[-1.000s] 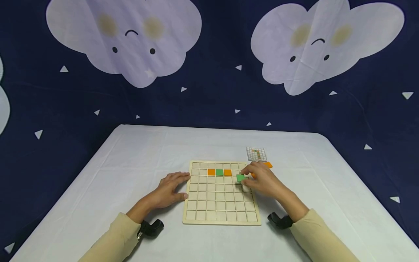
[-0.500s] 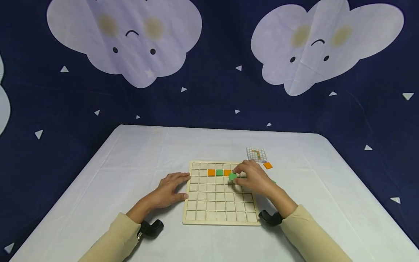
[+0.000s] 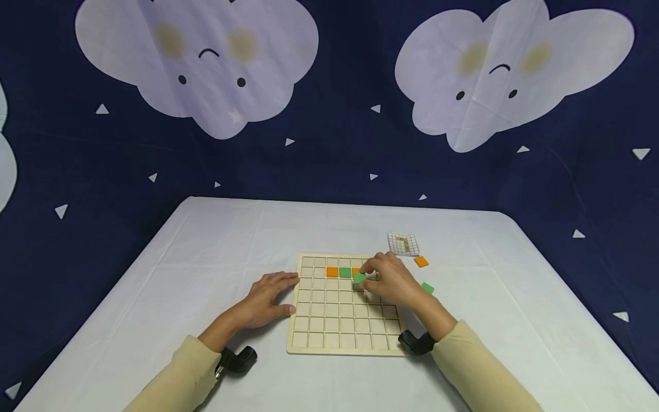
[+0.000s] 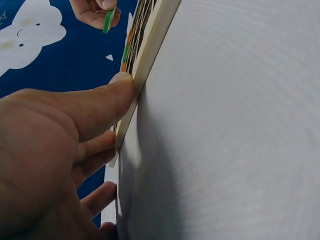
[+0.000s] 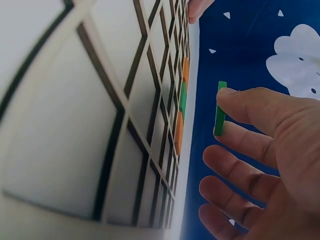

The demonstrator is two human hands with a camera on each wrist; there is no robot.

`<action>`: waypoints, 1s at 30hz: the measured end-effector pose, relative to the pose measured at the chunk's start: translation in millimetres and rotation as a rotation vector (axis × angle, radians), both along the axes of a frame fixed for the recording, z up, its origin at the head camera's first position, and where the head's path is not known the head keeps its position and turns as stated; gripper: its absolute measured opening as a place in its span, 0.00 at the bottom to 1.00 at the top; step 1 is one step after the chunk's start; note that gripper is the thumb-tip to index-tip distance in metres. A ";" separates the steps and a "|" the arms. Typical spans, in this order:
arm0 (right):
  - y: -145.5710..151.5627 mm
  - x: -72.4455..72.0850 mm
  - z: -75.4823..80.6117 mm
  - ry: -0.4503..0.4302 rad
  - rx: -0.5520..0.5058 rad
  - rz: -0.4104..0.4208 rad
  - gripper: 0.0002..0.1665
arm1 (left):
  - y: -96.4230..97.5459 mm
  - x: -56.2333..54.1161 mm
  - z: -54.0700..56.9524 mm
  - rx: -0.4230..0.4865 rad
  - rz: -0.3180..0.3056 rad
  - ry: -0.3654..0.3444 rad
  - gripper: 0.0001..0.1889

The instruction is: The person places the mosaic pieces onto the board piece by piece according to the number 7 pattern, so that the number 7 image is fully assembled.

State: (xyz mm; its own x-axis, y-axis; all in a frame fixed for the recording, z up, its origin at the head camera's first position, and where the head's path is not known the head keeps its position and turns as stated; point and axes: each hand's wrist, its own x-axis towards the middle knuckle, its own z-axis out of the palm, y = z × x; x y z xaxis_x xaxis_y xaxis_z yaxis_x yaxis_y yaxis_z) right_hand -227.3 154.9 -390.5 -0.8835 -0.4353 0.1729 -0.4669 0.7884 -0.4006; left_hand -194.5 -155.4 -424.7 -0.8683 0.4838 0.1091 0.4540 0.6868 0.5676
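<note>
My right hand (image 3: 393,280) pinches a green square tile (image 5: 220,109) by its edges between thumb and index finger, above the wooden grid board (image 3: 329,341). In the right wrist view the tile stands off from the board's surface, and the other fingers are spread. Three tiles lie in a row near the board's far side: an orange tile (image 3: 332,272), a green tile (image 3: 345,272) and another orange tile (image 3: 355,271), partly covered by the held tile. My left hand (image 3: 268,297) rests at the board's left edge, thumb and fingertips touching it, as the left wrist view (image 4: 95,115) shows.
A small pattern card (image 3: 404,244) lies beyond the board's far right corner. A loose orange tile (image 3: 421,261) is beside it, and a loose green tile (image 3: 427,288) lies right of the board, near the right wrist. The white-covered table (image 3: 231,240) meets a dark blue cloud-patterned backdrop.
My right hand has carried the green tile leftward over the board, to just in front of the right-hand orange tile. The loose green tile has come into view. My left hand has stayed put.
</note>
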 end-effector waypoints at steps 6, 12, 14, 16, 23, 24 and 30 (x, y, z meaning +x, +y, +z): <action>-2.7 -1.6 -2.0 -0.020 0.016 -0.014 0.15 | 0.5 -0.3 0.2 0.000 0.000 -0.011 0.32; -4.1 -3.4 -5.4 -0.029 0.016 -0.021 0.14 | 0.9 -0.3 0.4 -0.008 0.003 -0.021 0.33; -4.4 -3.8 -6.2 -0.034 0.012 -0.027 0.14 | 0.9 -0.2 0.5 -0.007 0.001 -0.018 0.33; -4.6 -4.0 -6.7 -0.035 0.011 -0.027 0.14 | 0.8 -0.2 0.2 -0.007 0.000 -0.013 0.33; -5.1 -4.9 -8.8 -0.043 0.017 -0.027 0.14 | 0.8 0.2 0.8 -0.008 -0.002 -0.006 0.33; -5.0 -5.0 -9.2 -0.041 0.019 -0.026 0.14 | 0.8 0.2 0.9 -0.008 -0.003 -0.005 0.33; -4.3 -5.7 -10.4 -0.044 0.028 -0.026 0.13 | 0.3 -0.1 0.4 -0.006 -0.007 -0.005 0.32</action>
State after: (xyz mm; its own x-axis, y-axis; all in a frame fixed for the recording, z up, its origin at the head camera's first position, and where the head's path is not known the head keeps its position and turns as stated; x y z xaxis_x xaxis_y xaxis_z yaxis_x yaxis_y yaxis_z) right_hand -233.0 150.6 -400.9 -0.9011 -0.4161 0.1215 -0.4283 0.8114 -0.3978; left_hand -194.6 -155.0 -424.4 -0.8654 0.4906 0.1021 0.4562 0.6871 0.5654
